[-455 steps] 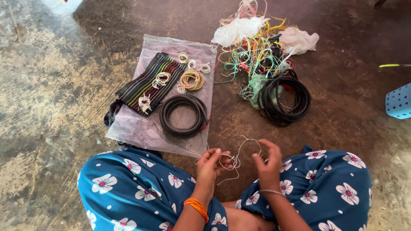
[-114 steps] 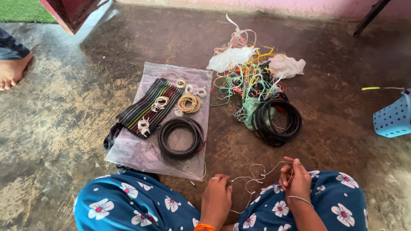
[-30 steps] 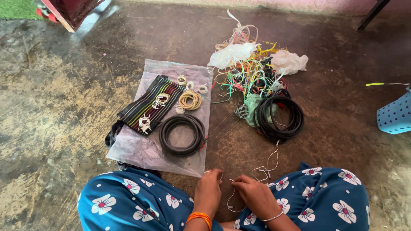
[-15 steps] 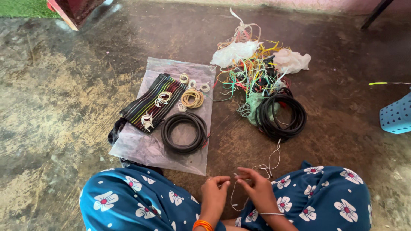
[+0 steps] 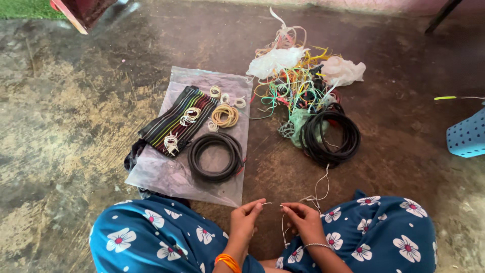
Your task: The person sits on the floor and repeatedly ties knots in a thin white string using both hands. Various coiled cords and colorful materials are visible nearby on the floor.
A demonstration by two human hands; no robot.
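Surface: a worn, mottled concrete floor [image 5: 65,126], darker brown at centre. The person sits on it cross-legged in blue cloth with a white flower print.

Work item: a thin white wire [image 5: 303,202], held low at centre just above the lap. One short end is stretched between the two hands; a loop hangs below the right hand, and the rest trails up across the floor toward the loose black cable coil [image 5: 331,136].

Left hand [image 5: 245,222]: fingers nearly closed, thumb and forefinger pinching the wire end. An orange bangle sits on this wrist.

Right hand [image 5: 303,222]: fingers partly curled, fingertips pinching the wire just beside the left hand's fingertips. A thin silver bangle sits on this wrist.

Packages and adjacent items:
- A clear flat rectangular plastic bag [image 5: 172,177] lies on the floor ahead and left of the hands. On it rest a second black cable coil [image 5: 215,156], a dark striped fabric pouch [image 5: 174,121], a tan wire coil [image 5: 225,116] and several small white wire bundles [image 5: 172,143].
- A tangled heap of coloured wires [image 5: 293,86] lies beyond the loose black coil, touching it. Two crumpled white plastic bags [image 5: 275,60] rest on the heap.
- A light blue perforated plastic basket [image 5: 467,136] stands at the right edge, well apart from the hands
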